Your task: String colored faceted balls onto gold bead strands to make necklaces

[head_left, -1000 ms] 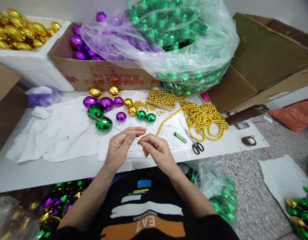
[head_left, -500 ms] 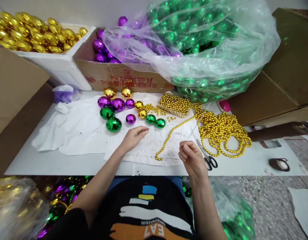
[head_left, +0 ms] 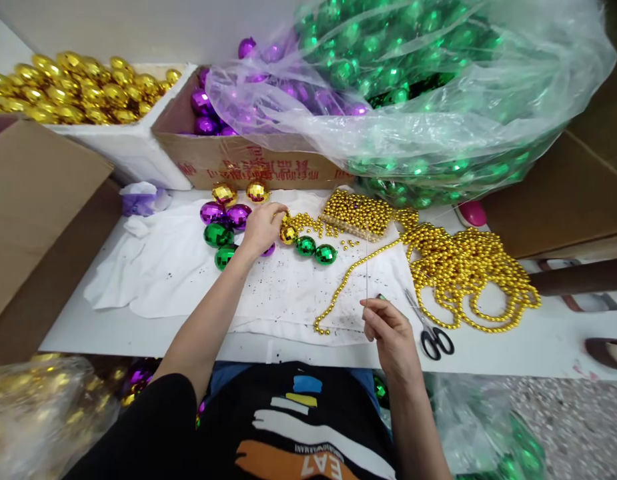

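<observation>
My left hand [head_left: 263,230] is at the group of shiny faceted balls, its fingertips closed around a small gold ball [head_left: 286,218]. Its fingers cover part of that ball and hide some purple ones. Another gold ball [head_left: 289,234] and a small green ball [head_left: 305,246] lie just right of it. Large green balls [head_left: 219,235] and purple balls [head_left: 213,213] sit to its left. My right hand [head_left: 388,327] pinches a long thin needle [head_left: 367,267], which points up over the cloth. A gold bead strand [head_left: 341,288] lies left of this hand, black-handled scissors [head_left: 437,343] right of it.
A box of loose gold beads [head_left: 358,212] stands behind, with coiled gold bead strands [head_left: 463,273] at right. Cartons of purple balls [head_left: 255,160] and gold balls [head_left: 88,87] line the back. A plastic bag of green balls [head_left: 428,133] overhangs the table. White cloth [head_left: 163,280] covers its middle.
My left hand has moved up and forward from the bare cloth onto the small balls. The needle in my right hand has swung from slanting right to nearly upright. The view has shifted slightly.
</observation>
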Available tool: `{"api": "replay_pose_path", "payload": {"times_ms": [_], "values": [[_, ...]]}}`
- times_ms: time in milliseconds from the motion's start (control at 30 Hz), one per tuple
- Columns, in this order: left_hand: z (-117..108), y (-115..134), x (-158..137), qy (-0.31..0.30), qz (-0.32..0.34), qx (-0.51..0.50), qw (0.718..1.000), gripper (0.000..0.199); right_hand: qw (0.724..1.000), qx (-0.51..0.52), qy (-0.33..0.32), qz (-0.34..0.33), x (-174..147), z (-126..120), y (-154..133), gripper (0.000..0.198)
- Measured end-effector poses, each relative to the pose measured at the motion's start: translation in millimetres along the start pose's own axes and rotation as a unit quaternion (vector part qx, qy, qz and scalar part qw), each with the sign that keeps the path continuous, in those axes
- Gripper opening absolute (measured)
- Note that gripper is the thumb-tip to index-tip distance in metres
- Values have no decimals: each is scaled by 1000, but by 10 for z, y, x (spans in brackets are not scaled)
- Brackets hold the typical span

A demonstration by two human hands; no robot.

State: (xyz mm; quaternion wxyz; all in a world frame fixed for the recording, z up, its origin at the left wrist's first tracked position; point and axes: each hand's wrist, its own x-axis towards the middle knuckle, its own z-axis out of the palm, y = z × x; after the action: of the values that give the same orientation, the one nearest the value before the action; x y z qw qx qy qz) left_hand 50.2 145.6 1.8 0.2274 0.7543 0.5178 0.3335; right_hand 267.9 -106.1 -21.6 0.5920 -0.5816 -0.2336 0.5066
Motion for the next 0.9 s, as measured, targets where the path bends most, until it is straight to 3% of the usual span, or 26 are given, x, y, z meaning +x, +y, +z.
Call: {"api": "replay_pose_path", "payload": {"times_ms": [133,300,467,567,633,700,733,800,900], "values": [[-178,-95,-120,7,-35,31,999,22,1000,-11,8,5,-8,-54,57,19],[-237,-38,-324,-58,-39,127,989,28,1000,-17,1,16,20,-7,47,20],[-152,-27,-468,-118,-71,299,944,43,1000,-6,9,0,28,69,-27,21],[-111,-65,-514,-142,-102,310,935,43,1000,-17,-5,2,4,123,-35,21],[-122,-79,-537,-109,-116,223,962,38,999,-22,-21,10,-21,168,-13,22],[-160,-69,-576,-62,-140,28,988,37,999,-26,-42,16,-53,217,27,22],[-183,-54,-606,-51,-160,-97,981,38,998,-30,-53,18,-70,241,49,21],[-223,-12,-681,-59,-216,-338,914,41,996,-44,-76,27,-105,288,90,21],[-245,49,-805,-95,-310,-552,768,43,991,-74,-104,36,-161,346,122,21]]}}
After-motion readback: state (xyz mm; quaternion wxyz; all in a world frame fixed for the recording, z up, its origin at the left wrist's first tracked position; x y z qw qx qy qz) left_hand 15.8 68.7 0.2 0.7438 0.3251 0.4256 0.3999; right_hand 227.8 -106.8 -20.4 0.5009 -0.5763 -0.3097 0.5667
